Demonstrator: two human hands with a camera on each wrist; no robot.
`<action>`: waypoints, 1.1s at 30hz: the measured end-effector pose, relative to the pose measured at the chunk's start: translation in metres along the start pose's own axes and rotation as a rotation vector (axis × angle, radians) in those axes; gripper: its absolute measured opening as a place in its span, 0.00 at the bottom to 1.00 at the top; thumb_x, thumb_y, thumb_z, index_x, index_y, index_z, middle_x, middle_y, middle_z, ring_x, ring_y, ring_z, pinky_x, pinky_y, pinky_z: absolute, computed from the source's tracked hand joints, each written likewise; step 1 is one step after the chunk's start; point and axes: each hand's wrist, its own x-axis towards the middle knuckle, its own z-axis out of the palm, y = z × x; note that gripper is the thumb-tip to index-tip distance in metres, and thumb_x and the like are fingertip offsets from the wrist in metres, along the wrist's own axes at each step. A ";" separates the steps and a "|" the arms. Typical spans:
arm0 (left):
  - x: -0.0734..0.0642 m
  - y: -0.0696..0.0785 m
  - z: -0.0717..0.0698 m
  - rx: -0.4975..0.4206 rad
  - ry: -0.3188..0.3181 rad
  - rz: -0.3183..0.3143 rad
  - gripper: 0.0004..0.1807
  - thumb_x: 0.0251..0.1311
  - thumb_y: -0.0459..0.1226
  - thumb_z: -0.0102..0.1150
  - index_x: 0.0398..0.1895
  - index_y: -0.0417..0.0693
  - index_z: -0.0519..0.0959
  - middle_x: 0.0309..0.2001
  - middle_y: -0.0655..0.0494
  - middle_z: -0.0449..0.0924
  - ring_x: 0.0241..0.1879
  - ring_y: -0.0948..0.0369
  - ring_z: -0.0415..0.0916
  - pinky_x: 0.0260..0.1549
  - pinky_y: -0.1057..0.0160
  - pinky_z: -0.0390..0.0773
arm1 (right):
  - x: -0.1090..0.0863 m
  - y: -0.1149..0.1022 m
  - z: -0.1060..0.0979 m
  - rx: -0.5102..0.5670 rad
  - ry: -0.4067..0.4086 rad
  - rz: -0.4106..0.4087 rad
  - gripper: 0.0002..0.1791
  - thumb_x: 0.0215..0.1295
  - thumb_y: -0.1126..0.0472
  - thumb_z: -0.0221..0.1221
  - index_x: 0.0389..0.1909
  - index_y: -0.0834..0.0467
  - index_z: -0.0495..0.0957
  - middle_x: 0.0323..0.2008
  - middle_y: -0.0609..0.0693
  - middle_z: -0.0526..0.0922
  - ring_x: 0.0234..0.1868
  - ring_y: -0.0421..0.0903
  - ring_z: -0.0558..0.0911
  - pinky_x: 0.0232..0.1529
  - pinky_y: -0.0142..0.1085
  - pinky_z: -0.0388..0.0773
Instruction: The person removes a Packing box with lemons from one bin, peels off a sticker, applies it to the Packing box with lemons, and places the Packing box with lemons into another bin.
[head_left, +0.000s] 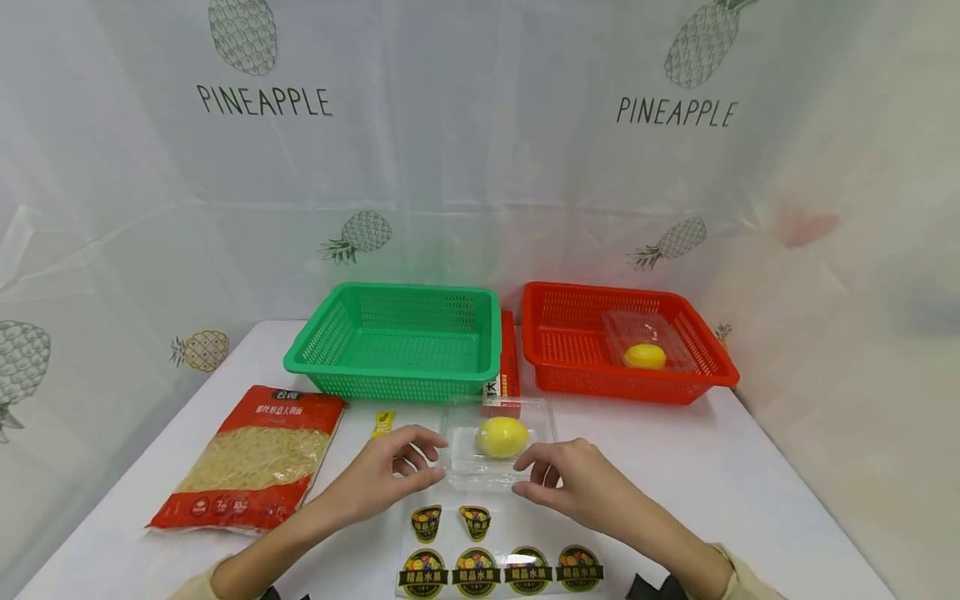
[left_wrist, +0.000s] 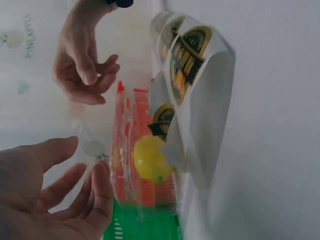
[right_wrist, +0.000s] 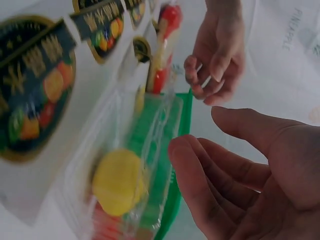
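A clear plastic box (head_left: 462, 463) sits mid-table with a yellow lemon (head_left: 502, 437) inside it. My left hand (head_left: 408, 467) hovers by the box's left side, fingers loosely bent, with nothing in its grasp. On the other side my right hand (head_left: 564, 479) overlaps the box's front right corner in the head view, thumb and fingertips apart. The right wrist view shows the lemon (right_wrist: 119, 182) through the clear plastic, beside that hand's fingers (right_wrist: 192, 175). Between my forearms lies a sheet of round fruit labels (head_left: 476, 573); two upper labels (head_left: 426, 523) look curled.
At the back stand a green basket (head_left: 393, 387) and a red basket (head_left: 600, 382) holding another boxed lemon (head_left: 645, 356). Between them is a red box (head_left: 509, 358). A pasta bag (head_left: 251, 454) lies left, near a small yellow packet (head_left: 382, 422). Pineapple-print curtain surrounds the table.
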 end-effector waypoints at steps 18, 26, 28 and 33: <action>-0.006 -0.001 0.024 0.039 -0.276 0.014 0.14 0.61 0.47 0.65 0.40 0.47 0.82 0.27 0.66 0.79 0.26 0.74 0.74 0.28 0.73 0.78 | 0.006 0.002 0.036 0.070 -0.164 -0.017 0.12 0.60 0.51 0.67 0.37 0.55 0.87 0.21 0.35 0.80 0.22 0.27 0.74 0.25 0.23 0.74; -0.004 -0.004 0.030 0.013 -0.310 0.005 0.13 0.60 0.45 0.66 0.41 0.46 0.82 0.27 0.65 0.80 0.26 0.73 0.76 0.29 0.72 0.80 | 0.009 0.003 0.042 0.070 -0.196 -0.015 0.12 0.60 0.51 0.67 0.37 0.56 0.87 0.21 0.35 0.82 0.22 0.26 0.75 0.25 0.22 0.74; -0.004 -0.004 0.031 0.015 -0.320 -0.003 0.14 0.60 0.46 0.66 0.41 0.47 0.82 0.27 0.66 0.80 0.25 0.74 0.76 0.29 0.72 0.79 | 0.009 0.003 0.043 0.068 -0.205 -0.011 0.12 0.60 0.51 0.67 0.37 0.56 0.87 0.21 0.35 0.82 0.22 0.26 0.75 0.25 0.22 0.74; -0.004 -0.006 0.035 0.016 -0.345 -0.024 0.15 0.60 0.48 0.66 0.40 0.48 0.82 0.26 0.67 0.80 0.25 0.74 0.75 0.28 0.73 0.78 | 0.008 0.003 0.048 0.045 -0.204 -0.016 0.12 0.60 0.50 0.68 0.36 0.55 0.87 0.21 0.35 0.82 0.22 0.25 0.74 0.25 0.21 0.73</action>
